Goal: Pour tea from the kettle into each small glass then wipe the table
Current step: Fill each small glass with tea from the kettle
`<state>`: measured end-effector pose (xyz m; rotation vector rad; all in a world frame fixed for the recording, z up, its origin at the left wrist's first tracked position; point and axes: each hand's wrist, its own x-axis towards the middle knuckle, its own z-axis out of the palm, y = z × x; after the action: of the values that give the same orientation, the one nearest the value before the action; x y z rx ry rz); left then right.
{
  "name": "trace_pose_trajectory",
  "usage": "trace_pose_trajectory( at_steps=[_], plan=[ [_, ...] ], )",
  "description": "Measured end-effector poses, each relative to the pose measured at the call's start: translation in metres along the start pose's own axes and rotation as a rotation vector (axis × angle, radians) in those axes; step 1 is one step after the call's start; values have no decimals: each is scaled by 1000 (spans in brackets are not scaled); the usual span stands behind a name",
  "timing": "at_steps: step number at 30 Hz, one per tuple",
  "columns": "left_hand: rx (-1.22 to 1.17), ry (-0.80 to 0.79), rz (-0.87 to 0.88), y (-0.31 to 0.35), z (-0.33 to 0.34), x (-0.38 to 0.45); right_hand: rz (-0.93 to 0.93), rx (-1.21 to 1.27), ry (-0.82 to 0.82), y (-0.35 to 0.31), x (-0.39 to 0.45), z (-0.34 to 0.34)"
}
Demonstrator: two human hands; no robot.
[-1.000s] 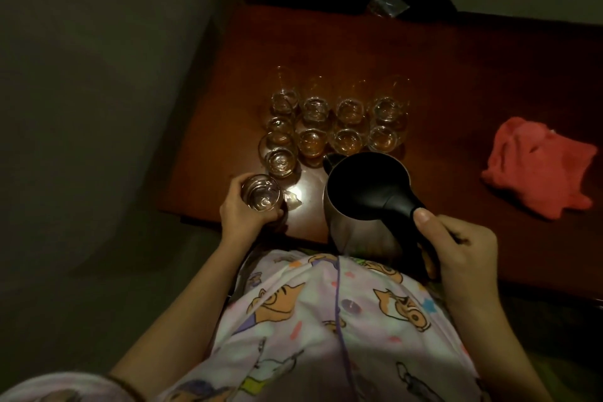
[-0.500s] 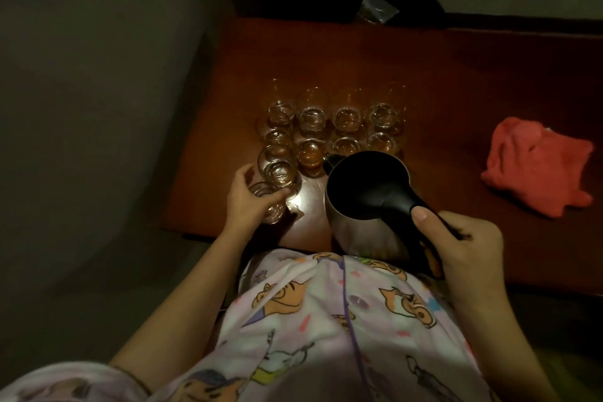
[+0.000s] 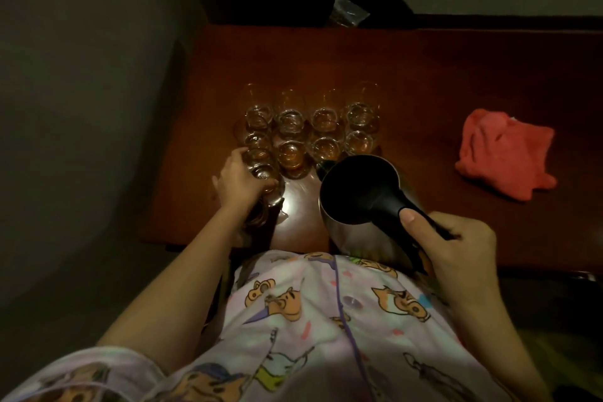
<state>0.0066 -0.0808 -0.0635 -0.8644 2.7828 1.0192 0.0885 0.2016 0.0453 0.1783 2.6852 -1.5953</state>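
Head camera, looking down at a dim reddish-brown wooden desk (image 3: 440,75): a person in a cartoon-print top (image 3: 310,320) pours tea for a cluster of small glasses (image 3: 310,127) set in close rows near the desk's left front. The right hand (image 3: 456,245) is wrapped around the black handle of the kettle (image 3: 359,192), thumb pressed on top, with the steel body held just behind the nearest row and its spout toward the glasses. The left hand (image 3: 238,183) cups the front-left glass (image 3: 261,166) at the corner of the cluster, fingers closed around its side. Several glasses show amber tea; whether the held one is filled cannot be told in this light. The glasses are thin, clear and smooth, likely light, slippery when wet and quick to chip if knocked together, so each is best taken low around the wall, not by the rim. The kettle looks rigid and heavier, its metal shell probably hot, which makes the matte handle the only sensible hold. A glossy patch on the desk between the hands may be spilled liquid or only reflected light. A soft, crumpled red cloth (image 3: 505,153) lies well apart to the right, untouched, ready for wiping.
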Motion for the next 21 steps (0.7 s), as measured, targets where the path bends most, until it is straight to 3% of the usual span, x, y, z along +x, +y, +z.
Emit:
trace_pose_trajectory(
  at_steps=[21],
  plan=[
    [-188, -159, 274, 28, 8, -52, 50, -53, -28, 10, -7, -15]
  ],
)
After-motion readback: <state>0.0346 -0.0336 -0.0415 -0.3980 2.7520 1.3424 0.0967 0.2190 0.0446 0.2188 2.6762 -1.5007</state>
